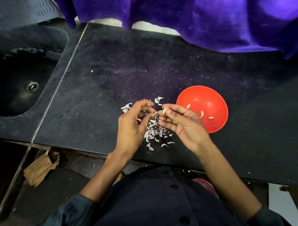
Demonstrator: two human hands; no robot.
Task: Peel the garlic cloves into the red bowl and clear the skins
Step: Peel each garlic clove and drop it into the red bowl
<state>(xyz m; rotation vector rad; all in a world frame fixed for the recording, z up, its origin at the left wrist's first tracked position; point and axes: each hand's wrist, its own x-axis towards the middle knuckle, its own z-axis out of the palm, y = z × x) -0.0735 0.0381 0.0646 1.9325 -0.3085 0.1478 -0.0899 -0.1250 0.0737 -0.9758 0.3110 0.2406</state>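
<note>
Far to the left of the fingers: a dark sink (18, 84) sunk into the black counter (113, 65), with a crumpled brown paper bag (40, 169) down on the floor below the counter edge.

Next, left hand (133, 125), fingers curled inward with thumb and fingertips drawn close together above the skins; possibly pinching a scrap of peel, but too small to tell, nothing plainly held.

Directly under and between both sets of fingertips: a loose scatter of papery garlic skins (154, 130), a few more lying just beyond the left fingertips.

Then right hand (184, 122), thumb and forefinger pinching a pale garlic clove (164, 110) at the tips, remaining fingers half extended, a ring on one.

Just right of those fingers, partly behind them: the red bowl (210, 95), several peeled cloves (202, 113) lying inside. Purple cloth (206, 5) hanging along the far edge.

Step in hand, by the look of it: finishing the peel on one clove, mid-task, skins not yet cleared. Next move likely a short carry rightward over the rim and a release, taking care no skin fragment clinging to the fingertips drops in too. After that, gathering the light flakes without fanning them off the near edge.
</note>
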